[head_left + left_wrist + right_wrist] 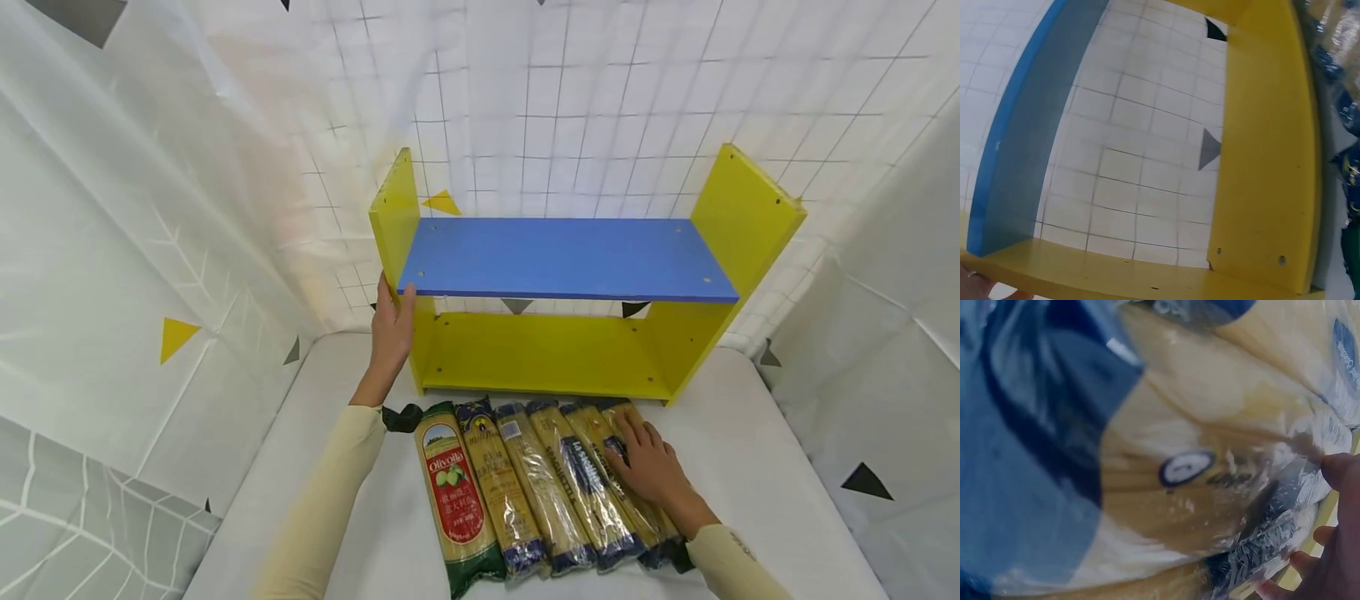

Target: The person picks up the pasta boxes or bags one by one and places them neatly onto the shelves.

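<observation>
A yellow two-tier shelf (551, 354) with a blue upper board (558, 257) stands upright on the white surface. My left hand (392, 329) grips its left side panel (394, 208) at blue-board height, thumb in front, fingers on the outer side. Part of that hand (979, 284) shows at the panel's edge in the left wrist view. In front of the shelf, several packets of spaghetti lie in a row, a red-and-green labelled one (453, 492) leftmost. My right hand (651, 462) rests over the rightmost packet (618, 412), thumb and fingertips touching its clear wrapper.
More spaghetti packets (504, 487) lie side by side between the leftmost one and my right hand. White sheeting (555, 108) with grid lines hangs behind the shelf, and side sheets (112, 275) enclose the table (780, 467). A dark green wrapper end (402, 418) lies beside my left wrist.
</observation>
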`<state>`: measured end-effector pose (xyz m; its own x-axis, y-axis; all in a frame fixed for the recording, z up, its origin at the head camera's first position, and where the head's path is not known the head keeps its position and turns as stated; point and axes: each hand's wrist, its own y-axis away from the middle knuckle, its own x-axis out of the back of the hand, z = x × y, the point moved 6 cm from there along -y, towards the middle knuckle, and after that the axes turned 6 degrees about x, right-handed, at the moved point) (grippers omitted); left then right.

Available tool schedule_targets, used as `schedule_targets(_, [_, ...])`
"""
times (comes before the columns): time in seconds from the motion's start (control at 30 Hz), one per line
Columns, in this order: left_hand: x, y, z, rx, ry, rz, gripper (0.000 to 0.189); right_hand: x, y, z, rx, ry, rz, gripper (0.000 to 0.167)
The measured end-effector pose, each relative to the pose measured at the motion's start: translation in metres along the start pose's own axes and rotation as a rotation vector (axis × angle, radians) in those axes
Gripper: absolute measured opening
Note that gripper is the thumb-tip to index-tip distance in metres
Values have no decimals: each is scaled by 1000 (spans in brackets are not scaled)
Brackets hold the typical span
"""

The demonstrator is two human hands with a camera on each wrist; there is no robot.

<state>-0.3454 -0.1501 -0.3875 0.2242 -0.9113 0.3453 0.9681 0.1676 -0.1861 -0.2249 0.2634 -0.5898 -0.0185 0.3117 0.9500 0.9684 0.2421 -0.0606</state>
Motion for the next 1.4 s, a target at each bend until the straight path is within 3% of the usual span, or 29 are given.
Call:
schedule_targets(0.17, [0,-12,1,47,52,-47,72,-1,1,1,0,31,7,62])
schedule_targets(0.33, [-1,-16,-2,104,62,-67,71,-2,2,2,5,39,14,58])
schedule_targets(0.57, [1,-21,-4,139,140,-30,63,0,7,2,39,69,56,52])
schedule_targets(0.8, [-2,-25,-5,139,204,-8,56,-1,8,11,18,63,39,57])
schedule_targets(1.07, [-5,-28,-9,124,170,41,50,-2,13,38,-47,49,-10,78])
schedule_targets(1.23, [-4,-29,-9,76,181,82,47,-3,15,39,1,-26,95,75])
schedule_targets(1.4, [-5,-29,-7,38,187,91,44,-3,16,43,-25,-103,176,70])
